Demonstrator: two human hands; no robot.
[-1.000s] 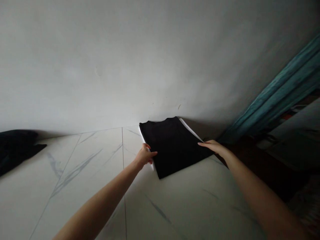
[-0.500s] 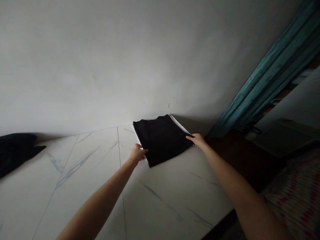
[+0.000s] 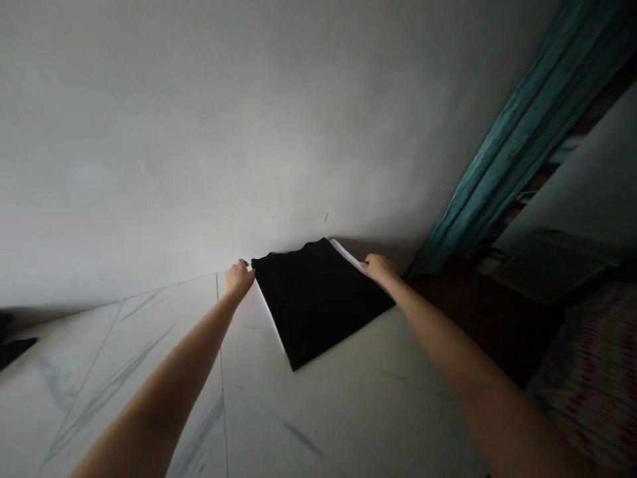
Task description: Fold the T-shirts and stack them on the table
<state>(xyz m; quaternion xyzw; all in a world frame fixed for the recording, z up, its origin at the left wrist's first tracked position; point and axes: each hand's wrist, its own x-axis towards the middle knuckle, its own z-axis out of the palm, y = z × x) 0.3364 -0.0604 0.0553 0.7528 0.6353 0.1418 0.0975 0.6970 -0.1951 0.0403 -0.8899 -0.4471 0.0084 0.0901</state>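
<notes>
A black cloth (image 3: 318, 299), roughly square with a wavy far edge, lies spread on the marble-patterned surface close to the wall. White strips (image 3: 346, 253) show along its left and right sides; I cannot tell whether they belong to the cloth or to something under it. At the far left corner, my left hand (image 3: 239, 280) is closed, thumb and fingers pinching the cloth's edge. My right hand (image 3: 379, 267) is closed on the right side, its fingers at the white strip. Part of that right edge is hidden behind my wrist.
Another dark cloth (image 3: 14, 350) lies at the far left, cut off by the view. Behind stands a pale wall (image 3: 199, 133). A teal curtain (image 3: 497, 159) hangs on the right, with patterned fabric (image 3: 592, 372) at the lower right beyond the surface (image 3: 318, 418).
Both hands have moved along the cloth's sides toward the wall, the left one up to the far corner. The cloth's near edge now lies lower and flatter. The view has shifted right.
</notes>
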